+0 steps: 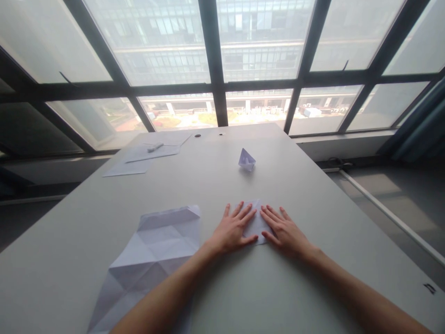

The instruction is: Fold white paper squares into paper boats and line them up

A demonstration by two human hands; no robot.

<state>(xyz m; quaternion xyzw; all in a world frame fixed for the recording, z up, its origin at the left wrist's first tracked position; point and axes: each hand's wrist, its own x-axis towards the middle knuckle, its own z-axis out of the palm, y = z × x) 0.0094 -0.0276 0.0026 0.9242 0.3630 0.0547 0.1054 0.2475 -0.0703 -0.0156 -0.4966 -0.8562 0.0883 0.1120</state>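
Observation:
My left hand and my right hand lie flat, fingers stretched out, on a small folded piece of white paper near the middle of the grey table. Both hands press its surface and cover most of it; only a strip between the fingers shows. A small folded paper boat stands farther back on the table, apart from both hands. A large creased sheet of white paper lies to the left, partly under my left forearm.
At the far left corner lie a few flat sheets of paper with a pen or marker on them. Two small round holes sit near the table's far edge. Large windows stand behind the table.

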